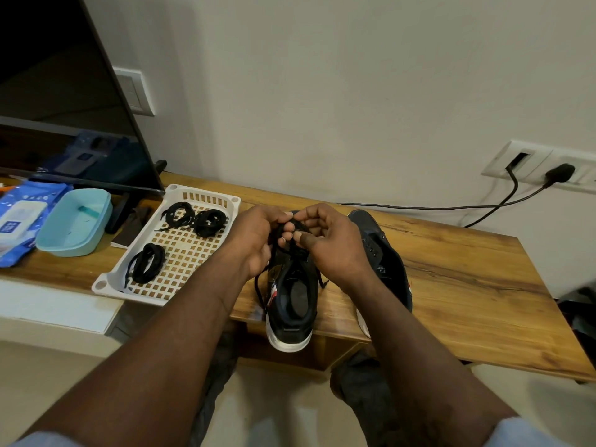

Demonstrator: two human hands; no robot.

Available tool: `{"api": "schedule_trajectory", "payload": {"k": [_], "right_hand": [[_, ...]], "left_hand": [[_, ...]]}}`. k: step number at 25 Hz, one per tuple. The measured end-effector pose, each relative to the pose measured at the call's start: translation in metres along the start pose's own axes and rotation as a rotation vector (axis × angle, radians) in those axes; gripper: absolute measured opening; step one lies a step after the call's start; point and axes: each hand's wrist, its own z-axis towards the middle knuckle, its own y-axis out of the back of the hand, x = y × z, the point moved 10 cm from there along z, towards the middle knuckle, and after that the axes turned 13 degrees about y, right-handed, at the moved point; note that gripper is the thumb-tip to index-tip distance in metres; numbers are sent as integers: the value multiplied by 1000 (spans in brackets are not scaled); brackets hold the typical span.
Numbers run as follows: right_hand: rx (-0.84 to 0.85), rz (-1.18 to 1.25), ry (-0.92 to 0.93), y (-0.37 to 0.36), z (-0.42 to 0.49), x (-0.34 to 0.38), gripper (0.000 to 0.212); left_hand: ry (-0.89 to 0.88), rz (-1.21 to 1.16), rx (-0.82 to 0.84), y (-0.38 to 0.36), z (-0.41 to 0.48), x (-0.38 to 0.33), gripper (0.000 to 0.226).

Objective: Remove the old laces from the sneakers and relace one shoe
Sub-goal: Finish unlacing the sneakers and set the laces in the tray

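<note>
- Wooden table (467, 285), honey-toned with dark grain, set against a pale wall.
- Dark television (64, 91) at rear left, screen off.
- Blue wet-wipes pack (19, 221) at the far left, just beside a light-blue plastic tub (74, 222).
- White slotted plastic basket (206, 190) right of the tub.
- White switch plate (134, 91) on the wall behind the television.
- White socket panel (541, 162) at right, black plug (561, 173) seated, black cable (419, 207) trailing left along the table's back edge.

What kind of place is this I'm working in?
Probably a living room or bedroom at home: a TV stands on a wooden table, with wall sockets behind and a basket of laces beside it.
</note>
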Motion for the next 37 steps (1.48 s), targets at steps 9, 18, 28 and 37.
{"api": "schedule_trajectory", "payload": {"k": [9,18,28,37], "right_hand": [[-225,-195,151,15,-3,7,14],[-372,-67,73,21,-8,1,14],[-436,0,-374,45,-29,-65,21],[-562,651,-672,29,-60,-86,25]], "left_hand": [[19,60,36,-5,2,4,14],[27,23,-52,-3,-2,3,15],[-102,157,-391,46,16,-6,16],[-122,501,-587,71,24,-6,40]]}}
